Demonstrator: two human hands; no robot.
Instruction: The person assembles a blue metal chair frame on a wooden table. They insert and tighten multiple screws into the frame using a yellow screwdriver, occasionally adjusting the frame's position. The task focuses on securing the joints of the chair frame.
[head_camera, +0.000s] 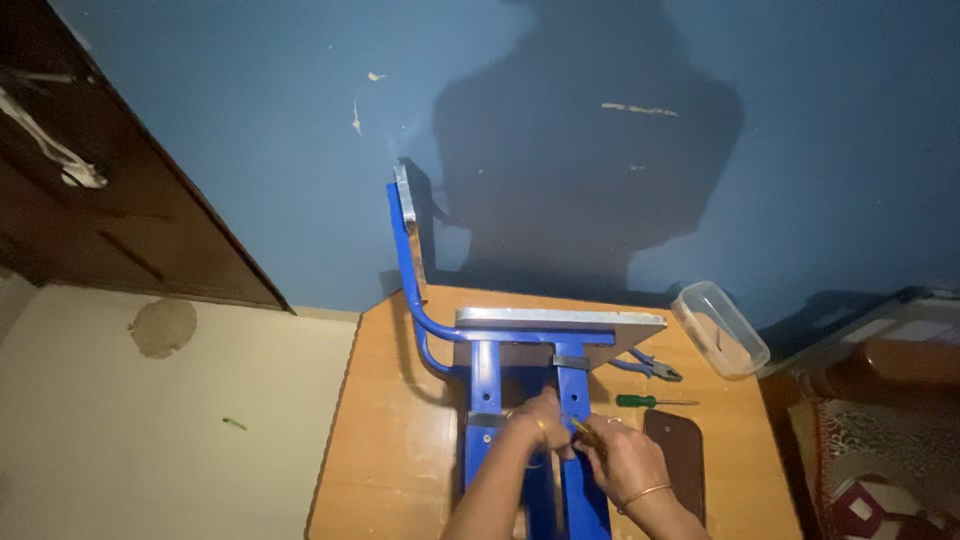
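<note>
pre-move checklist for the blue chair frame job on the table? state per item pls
1. Blue chair frame resting on the wooden table: ok, it lies on its side on the tabletop.
2. Left hand on the frame: ok, it rests on the blue rails.
3. Right hand has its tool: ok, it grips a small yellowish tool; the tip is too small to identify.
4. Tool seated on a fastener: cannot tell, the hands hide the contact point.
5. Spare tools within reach: ok, pliers and a green-handled screwdriver lie right of the frame.
6. Clear plastic container stable: not ok, it sits at the table's far right corner.
</note>
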